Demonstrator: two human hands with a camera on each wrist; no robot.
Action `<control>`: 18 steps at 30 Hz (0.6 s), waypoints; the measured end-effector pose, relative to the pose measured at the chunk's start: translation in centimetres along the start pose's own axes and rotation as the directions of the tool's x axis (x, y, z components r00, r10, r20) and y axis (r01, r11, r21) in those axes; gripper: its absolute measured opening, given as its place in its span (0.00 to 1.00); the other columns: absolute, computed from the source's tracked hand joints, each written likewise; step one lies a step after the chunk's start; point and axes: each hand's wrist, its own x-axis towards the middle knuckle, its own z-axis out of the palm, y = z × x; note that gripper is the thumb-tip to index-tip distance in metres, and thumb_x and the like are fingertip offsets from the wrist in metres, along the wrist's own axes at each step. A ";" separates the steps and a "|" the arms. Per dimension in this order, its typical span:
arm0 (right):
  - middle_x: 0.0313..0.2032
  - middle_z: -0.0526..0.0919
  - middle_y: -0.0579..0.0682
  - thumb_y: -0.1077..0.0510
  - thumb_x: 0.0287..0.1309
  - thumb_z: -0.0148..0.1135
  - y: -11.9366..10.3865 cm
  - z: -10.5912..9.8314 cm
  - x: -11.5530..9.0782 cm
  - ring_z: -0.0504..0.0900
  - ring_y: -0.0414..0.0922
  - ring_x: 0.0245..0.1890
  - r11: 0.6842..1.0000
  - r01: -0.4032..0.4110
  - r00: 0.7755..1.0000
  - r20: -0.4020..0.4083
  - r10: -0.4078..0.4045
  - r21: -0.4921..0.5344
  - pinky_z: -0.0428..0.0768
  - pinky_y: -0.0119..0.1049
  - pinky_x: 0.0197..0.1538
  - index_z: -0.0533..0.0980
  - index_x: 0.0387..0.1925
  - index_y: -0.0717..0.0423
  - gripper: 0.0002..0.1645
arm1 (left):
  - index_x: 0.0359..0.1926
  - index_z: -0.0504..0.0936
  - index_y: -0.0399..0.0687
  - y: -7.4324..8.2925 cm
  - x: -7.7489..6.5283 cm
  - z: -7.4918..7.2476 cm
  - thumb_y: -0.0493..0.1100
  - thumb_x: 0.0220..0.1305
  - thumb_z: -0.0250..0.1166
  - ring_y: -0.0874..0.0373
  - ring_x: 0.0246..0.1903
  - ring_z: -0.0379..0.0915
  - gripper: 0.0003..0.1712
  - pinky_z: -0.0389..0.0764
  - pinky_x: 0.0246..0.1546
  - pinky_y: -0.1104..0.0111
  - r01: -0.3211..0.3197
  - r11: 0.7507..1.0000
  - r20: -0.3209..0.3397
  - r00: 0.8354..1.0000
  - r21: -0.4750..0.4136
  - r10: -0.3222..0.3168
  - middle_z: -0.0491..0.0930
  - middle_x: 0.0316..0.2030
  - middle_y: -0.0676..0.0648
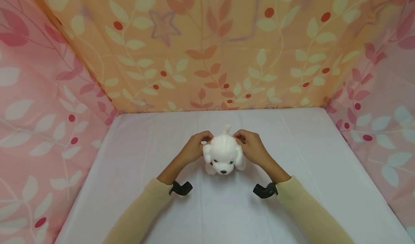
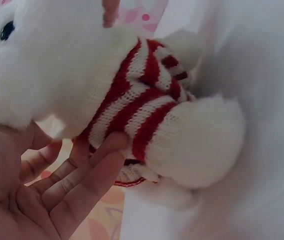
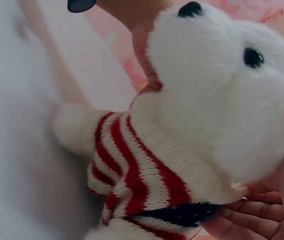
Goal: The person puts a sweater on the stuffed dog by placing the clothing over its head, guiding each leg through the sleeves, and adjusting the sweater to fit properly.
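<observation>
A white plush dog faces me on the table, with dark eyes and a black nose. The wrist views show it wearing a knitted sweater, striped red and cream, with a dark blue patch low on one side. My left hand holds the dog from the left, its fingers against the sweater just behind the head. From the opposite side my right hand holds it by the sweater's neck edge, partly hidden behind the ear. The dog's hind part is mostly hidden by its head in the head view.
A white cloth covers the table. Behind it hangs an orange leaf-patterned curtain, with pink patterned curtains at both sides. Black wrist cameras sit at the cuffs of my light sleeves.
</observation>
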 end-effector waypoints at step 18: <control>0.38 0.87 0.47 0.61 0.64 0.67 1.8 0.0 -2.0 0.84 0.44 0.38 0.997 -0.076 0.995 -0.063 0.076 0.013 0.82 0.40 0.42 0.84 0.39 0.52 0.04 | 0.41 0.85 0.43 -1.0 -1.7 0.7 0.38 0.67 0.63 0.57 0.27 0.83 0.06 0.85 0.29 0.60 0.146 0.980 -0.063 0.986 -0.137 -0.155 0.83 0.35 0.47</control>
